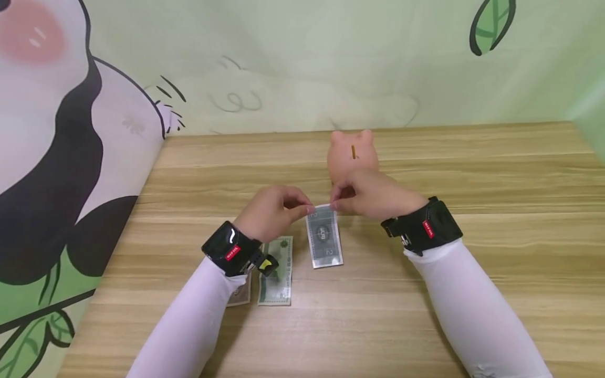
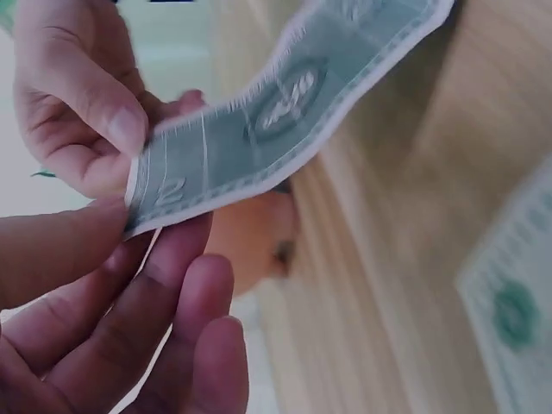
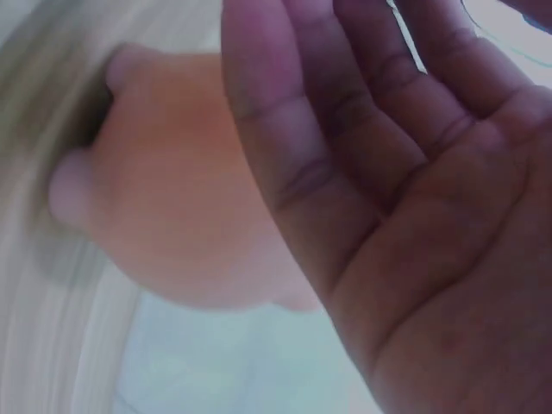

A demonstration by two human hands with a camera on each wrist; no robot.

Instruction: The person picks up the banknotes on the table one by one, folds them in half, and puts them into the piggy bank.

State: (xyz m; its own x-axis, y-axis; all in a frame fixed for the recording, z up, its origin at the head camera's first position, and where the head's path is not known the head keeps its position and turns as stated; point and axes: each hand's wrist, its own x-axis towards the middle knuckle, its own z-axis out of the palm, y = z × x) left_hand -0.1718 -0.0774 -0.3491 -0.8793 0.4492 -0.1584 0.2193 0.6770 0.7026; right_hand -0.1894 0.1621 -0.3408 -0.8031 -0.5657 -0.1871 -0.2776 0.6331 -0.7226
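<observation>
Head view is showing both hands working at one gray note [image 1: 324, 236], which is hanging between them, its far end held up and its near end slanting back toward the person. The left hand [image 1: 269, 211] is pinching one far corner between thumb and fingers, its other fingers curling loosely beneath; the right hand [image 1: 379, 195] is pinching the opposite corner. Whether the near end is touching the desk [image 1: 378, 325], I cannot tell.

In the left wrist view the note is bowing along its length, so it is looking like thin, limp paper: nearly weightless, easy to crease or tear, a little slick if the face is glossy. A light pinch at both corners of the short edge is probably serving best, keeping that edge taut; pushing from the loose end would likely be buckling it.

Just beyond the right hand a pink piggy bank [image 1: 347, 163] is standing, its slot facing up. On the near side of the left hand a green note [image 1: 279, 286] is lying flat, with a brownish note [image 1: 241, 295] partly hiding under the left forearm.
</observation>
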